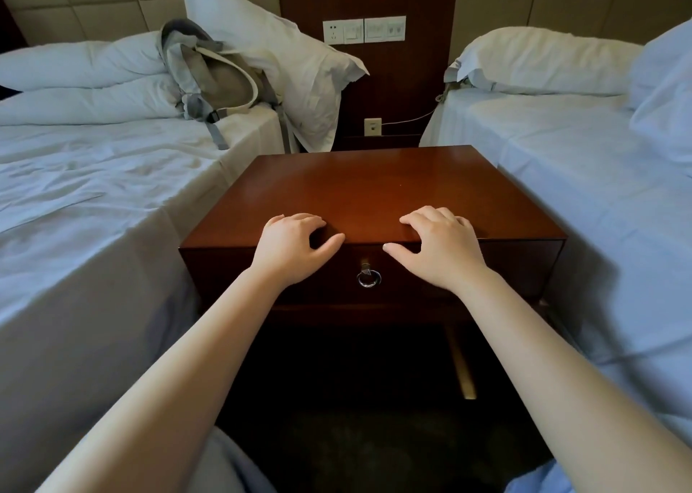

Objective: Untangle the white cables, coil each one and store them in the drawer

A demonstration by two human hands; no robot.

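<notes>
Seeing no white cables anywhere on the nightstand (pixel 374 185); drawer (pixel 516 264) is sitting closed under its front edge. Left hand (pixel 296 237) and right hand (pixel 438 247) are resting there, fingers loosely curled, holding nothing. Likely finished, or unstarted.

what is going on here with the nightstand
A person faces a wooden nightstand between two beds. The left hand and right hand both rest on its front edge, holding nothing. The drawer below is shut and its ring pull is untouched. No cables lie on the top; one thin white cord runs from the wall socket toward the right bed.
</notes>
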